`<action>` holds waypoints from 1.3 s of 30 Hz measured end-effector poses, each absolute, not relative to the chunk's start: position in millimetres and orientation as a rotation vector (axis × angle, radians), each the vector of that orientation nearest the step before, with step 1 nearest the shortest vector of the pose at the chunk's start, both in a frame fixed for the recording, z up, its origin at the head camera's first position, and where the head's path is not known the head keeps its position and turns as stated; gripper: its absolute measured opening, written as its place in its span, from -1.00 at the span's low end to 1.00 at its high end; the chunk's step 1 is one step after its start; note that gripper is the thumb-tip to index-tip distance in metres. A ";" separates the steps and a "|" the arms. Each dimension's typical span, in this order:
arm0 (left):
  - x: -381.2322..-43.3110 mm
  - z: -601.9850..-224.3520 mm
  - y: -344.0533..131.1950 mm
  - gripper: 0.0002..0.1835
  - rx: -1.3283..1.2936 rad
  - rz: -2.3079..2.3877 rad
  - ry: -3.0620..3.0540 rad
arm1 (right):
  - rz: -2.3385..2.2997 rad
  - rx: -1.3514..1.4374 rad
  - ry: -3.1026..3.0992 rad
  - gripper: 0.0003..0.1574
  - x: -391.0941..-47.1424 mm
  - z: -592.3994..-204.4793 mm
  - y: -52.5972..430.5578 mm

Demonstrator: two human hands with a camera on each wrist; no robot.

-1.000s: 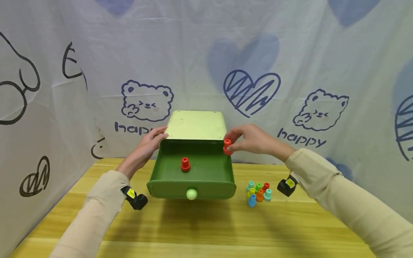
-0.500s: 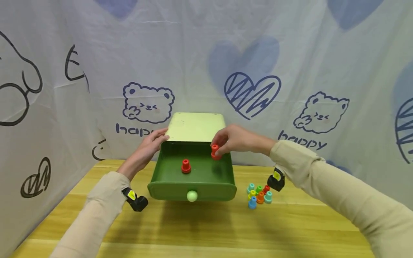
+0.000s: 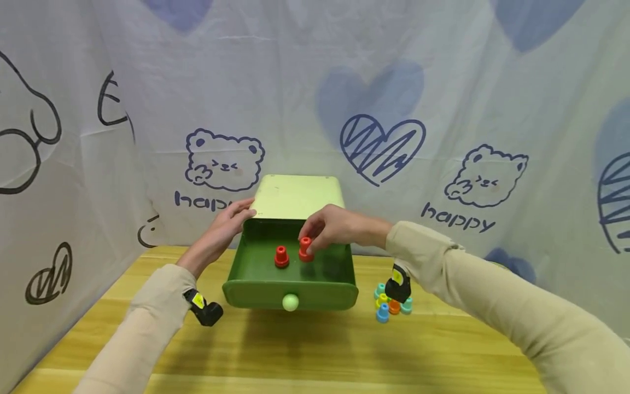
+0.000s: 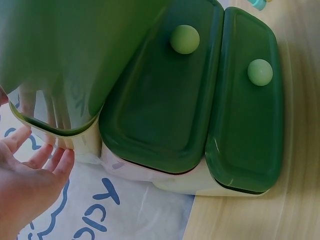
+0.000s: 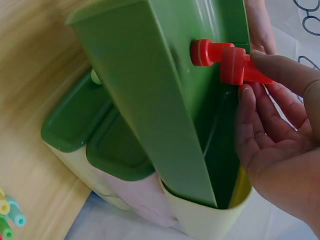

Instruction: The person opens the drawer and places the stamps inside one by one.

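Note:
In the head view my right hand (image 3: 332, 225) pinches a red stepped peg (image 3: 305, 250) between thumb and fingers, inside the pulled-out green drawer (image 3: 290, 294). A second red peg (image 3: 281, 256) stands on the drawer floor just to its left. The right wrist view shows the held peg (image 5: 233, 66) close beside the other one; whether it touches the floor I cannot tell. My left hand (image 3: 227, 227) rests against the left side of the cabinet (image 3: 297, 197), its fingers (image 4: 61, 162) laid along the pale wall in the left wrist view.
Several coloured pegs (image 3: 382, 313) stand on the wooden table (image 3: 275, 361) right of the cabinet, partly behind the right wrist camera (image 3: 397, 285). Two lower drawers (image 4: 160, 100) are pushed in. A printed cloth (image 3: 295, 82) hangs behind.
My right hand has carried the red peg leftward and down, from the drawer's right rim to beside the standing peg. The left hand has stayed on the cabinet.

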State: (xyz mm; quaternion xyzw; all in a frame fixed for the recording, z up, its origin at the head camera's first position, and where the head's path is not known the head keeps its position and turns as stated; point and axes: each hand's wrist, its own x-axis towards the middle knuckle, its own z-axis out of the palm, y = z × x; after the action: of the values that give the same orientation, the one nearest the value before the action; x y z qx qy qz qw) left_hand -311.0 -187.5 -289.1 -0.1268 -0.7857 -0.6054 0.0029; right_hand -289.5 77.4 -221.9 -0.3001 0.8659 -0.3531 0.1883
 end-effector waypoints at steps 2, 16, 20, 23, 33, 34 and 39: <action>-310.5 -289.4 -187.5 -0.33 -0.398 -1.901 -2.464 | -0.979 -0.829 2.423 -0.71 -290.7 -225.6 74.5; -310.2 -292.0 -191.4 -0.32 -0.396 -1.905 -2.461 | -0.969 -0.817 2.448 -0.69 -299.8 -242.5 68.6; -311.1 -293.7 -191.5 -0.33 -0.395 -1.909 -2.454 | -0.968 -0.796 2.457 -0.68 -301.2 -247.9 65.4; -311.2 -294.2 -190.9 -0.33 -0.402 -1.908 -2.452 | -0.991 -0.763 2.471 -0.67 -300.8 -250.8 64.7; -310.1 -293.2 -191.7 -0.33 -0.401 -1.908 -2.446 | -0.992 -0.785 2.498 -0.65 -300.5 -249.6 63.6; -310.0 -293.1 -191.3 -0.33 -0.402 -1.907 -2.448 | -0.983 -0.804 2.500 -0.64 -300.7 -248.3 64.5; -310.4 -292.5 -189.8 -0.34 -0.408 -1.903 -2.442 | -0.990 -0.881 2.496 -0.61 -299.4 -237.1 73.9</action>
State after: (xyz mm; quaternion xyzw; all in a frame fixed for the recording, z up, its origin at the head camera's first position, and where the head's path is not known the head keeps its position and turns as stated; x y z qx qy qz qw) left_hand -310.4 -189.8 -292.5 -0.1308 -0.7820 -0.6094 0.0096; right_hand -299.4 73.9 -237.1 -0.3077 0.8723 -0.3461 0.1571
